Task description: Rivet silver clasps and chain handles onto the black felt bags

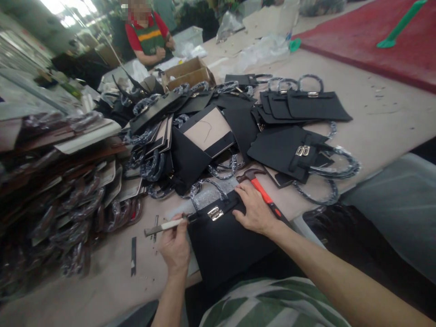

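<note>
A black handbag panel lies in front of me, with a gold clasp and a plastic-wrapped handle at its far edge. My left hand is closed around a slim tool with a pale handle. The tool's dark end meets the panel's upper left corner; its exact kind is unclear. On the panel's upper right part rests my right hand, thumb and fingers apart. Just beyond that hand lies a claw hammer with a red-orange handle.
Black bag panels with wrapped handles are heaped across the table. Brown pieces are stacked at left. A dark metal strip lies left of my hand. A grey bin stands at right. A person works beyond a cardboard box.
</note>
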Available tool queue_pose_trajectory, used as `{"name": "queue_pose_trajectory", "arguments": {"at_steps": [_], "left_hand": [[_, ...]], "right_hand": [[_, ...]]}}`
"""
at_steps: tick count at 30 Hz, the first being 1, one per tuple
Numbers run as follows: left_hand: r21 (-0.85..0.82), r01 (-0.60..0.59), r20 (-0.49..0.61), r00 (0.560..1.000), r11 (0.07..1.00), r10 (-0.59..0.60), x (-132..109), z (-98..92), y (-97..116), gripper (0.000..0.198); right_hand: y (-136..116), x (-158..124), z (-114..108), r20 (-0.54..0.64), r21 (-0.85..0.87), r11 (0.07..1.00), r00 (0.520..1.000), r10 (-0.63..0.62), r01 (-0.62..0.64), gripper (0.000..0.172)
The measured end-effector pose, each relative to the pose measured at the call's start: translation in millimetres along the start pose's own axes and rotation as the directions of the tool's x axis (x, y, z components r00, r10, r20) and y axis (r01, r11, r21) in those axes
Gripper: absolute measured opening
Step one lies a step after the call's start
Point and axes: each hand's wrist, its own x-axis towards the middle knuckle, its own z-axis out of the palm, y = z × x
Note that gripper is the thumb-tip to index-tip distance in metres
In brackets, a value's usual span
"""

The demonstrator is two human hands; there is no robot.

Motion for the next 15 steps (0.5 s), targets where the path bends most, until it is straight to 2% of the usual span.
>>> {"name": "queue_pose_trajectory", "arguments": {"at_steps": [2,4,6,8,11,15], "left_hand": [[-0.072,-0.101,0.129,0.986,0.992,0.110,-3,24.4,20,0.021],[-0.158,-0.196,0.229,0.946,0.968,0.229,-9,53.0,36,0.015],[-0.220,-0.270,0.265,0.908,0.938,0.324,-15,78.8,42,0.011],[-0.236,-0.329,0.265,0.884,0.914,0.386,-20,96.1,39,0.009],[-0.211,-0.381,0.255,0.868,0.900,0.427,-22,103.9,29,0.009],[-0.162,-0.382,0.250,0.876,0.910,0.412,-21,99.8,23,0.007]], "right_hand": [[0,0,-1,0.015,0.006,1.000,1.000,0.001,-0.001,0.068],[2,-1,0,0.022,0.014,1.000,1.000,-0.003,0.003,0.070],[4,-1,1,0.016,0.021,1.000,1.000,-0.023,0.022,0.070],[6,-2,2,-0.002,0.028,0.999,0.999,-0.043,0.043,0.070],[5,-2,2,-0.021,0.037,0.998,0.999,-0.040,0.041,0.068],[3,-1,0,-0.022,0.044,0.999,1.000,-0.013,0.014,0.067]]}}
